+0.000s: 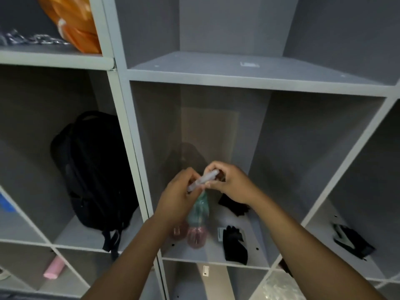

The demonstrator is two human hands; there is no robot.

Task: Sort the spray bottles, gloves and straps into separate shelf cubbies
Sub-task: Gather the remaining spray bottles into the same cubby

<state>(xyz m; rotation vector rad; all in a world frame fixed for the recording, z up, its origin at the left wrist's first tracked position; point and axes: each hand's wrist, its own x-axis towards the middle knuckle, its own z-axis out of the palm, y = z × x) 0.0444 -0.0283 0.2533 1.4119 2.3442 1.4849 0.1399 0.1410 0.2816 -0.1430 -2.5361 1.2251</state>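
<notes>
Both hands, left hand [177, 198] and right hand [229, 182], grip spray bottle [203, 179] between them.

The shelf cubbies [238, 81] were all plain grey, with a solid black backpack [93, 169] in the left one and an orange bag [75, 24] up top. Spray bottles were see-through teal [200, 210] and pink [197, 236], the gloves [234, 245] black, and a pale pink tube [54, 270] sat lower left.

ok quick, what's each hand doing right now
Left hand: grips the clear spray bottle.
Right hand: pinches the same bottle's upper end.
</notes>
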